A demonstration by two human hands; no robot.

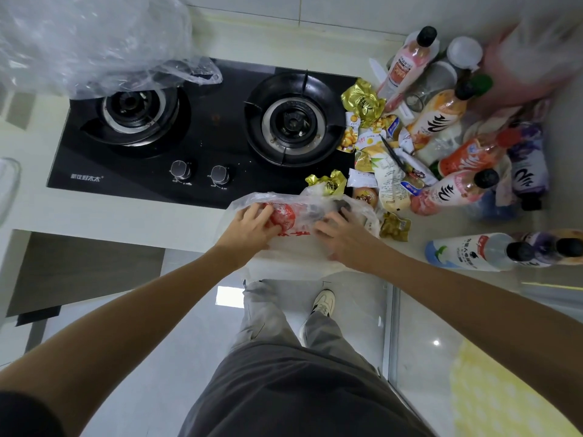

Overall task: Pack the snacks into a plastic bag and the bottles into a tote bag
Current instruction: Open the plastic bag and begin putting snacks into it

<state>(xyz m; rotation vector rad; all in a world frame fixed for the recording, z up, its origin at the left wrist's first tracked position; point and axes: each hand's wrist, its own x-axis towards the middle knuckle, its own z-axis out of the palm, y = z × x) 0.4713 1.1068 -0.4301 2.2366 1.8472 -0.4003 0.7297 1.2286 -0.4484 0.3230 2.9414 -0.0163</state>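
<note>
2 hands [291, 230] on clear plastic bag [303, 212], red print, crumpled

The counter [126, 212] in front of the stove [202, 134] lies open left of the plastic bag [303, 212], and a hand could pass there. To the right, snacks [378, 152] and bottles [454, 146] crowd the corner, touching and overlapping, with little bare surface between. A large clear bag [94, 42] covers the far left burner.
</note>
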